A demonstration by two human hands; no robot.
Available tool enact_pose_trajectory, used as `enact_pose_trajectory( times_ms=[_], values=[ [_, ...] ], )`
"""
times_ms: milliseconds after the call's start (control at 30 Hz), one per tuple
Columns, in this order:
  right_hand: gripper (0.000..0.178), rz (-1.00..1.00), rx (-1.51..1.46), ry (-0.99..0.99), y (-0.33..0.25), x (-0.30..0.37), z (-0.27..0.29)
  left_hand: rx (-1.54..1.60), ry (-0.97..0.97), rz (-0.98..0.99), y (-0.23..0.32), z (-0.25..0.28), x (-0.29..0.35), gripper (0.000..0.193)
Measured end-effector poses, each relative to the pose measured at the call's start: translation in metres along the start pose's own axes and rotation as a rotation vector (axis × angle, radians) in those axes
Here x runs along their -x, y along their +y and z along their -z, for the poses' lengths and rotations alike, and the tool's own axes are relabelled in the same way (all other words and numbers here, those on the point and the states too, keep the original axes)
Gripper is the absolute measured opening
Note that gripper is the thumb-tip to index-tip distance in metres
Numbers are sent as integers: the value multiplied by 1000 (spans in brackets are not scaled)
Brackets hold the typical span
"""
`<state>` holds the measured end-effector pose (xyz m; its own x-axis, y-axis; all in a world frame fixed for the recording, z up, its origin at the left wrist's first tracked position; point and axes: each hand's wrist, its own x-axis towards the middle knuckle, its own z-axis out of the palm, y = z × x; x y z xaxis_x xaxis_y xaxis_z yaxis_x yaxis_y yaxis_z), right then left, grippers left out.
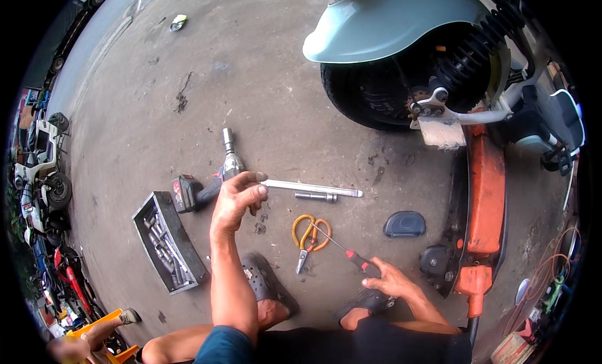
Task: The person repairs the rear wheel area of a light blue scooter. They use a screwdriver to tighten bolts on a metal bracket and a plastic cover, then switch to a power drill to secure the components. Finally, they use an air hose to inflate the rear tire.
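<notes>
My left hand (236,204) is closed over the middle of the floor, its thumb and forefinger at the near end of a long flat metal bar (313,187). Beneath and beyond that hand lies a cordless impact wrench (232,165) with a long socket, partly hidden by my fingers. In my right hand (390,281) is a screwdriver (359,260) with a red and black handle; its thin shaft points up and left, across the scissors. These scissors (303,243) have yellow-orange handles and lie blades toward me. A socket extension (316,197) rests just below the bar.
A grey tray (192,254) of sockets sits at left, beside the wrench's battery (185,193). A light-blue scooter (389,25) with its wheel (364,97) exposed stands at upper right, near an orange-red jack (486,194). A black cover (404,224) lies between. Parked motorbikes line the left.
</notes>
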<state>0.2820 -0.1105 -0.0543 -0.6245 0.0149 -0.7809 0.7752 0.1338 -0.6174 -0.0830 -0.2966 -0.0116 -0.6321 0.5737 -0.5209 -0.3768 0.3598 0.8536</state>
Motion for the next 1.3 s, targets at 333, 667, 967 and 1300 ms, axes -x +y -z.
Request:
enact_pose_trajectory(
  times_ms=[333, 667, 967, 1300],
  values=[
    [48, 485, 636, 341, -45, -58, -3, -1549, 428, -216, -102, 93, -35, 72],
    [44, 547, 1032, -1, -187, -113, 55, -1519, 138, -276, -50, 138, 24, 77],
    [34, 2, -1327, -79, -301, -194, -163, -1366, -51, -513, 19, 144, 183, 69],
    [48, 84, -522, -381, -359, -202, -308, -712, 355, 5, -93, 160, 309, 47]
  ],
)
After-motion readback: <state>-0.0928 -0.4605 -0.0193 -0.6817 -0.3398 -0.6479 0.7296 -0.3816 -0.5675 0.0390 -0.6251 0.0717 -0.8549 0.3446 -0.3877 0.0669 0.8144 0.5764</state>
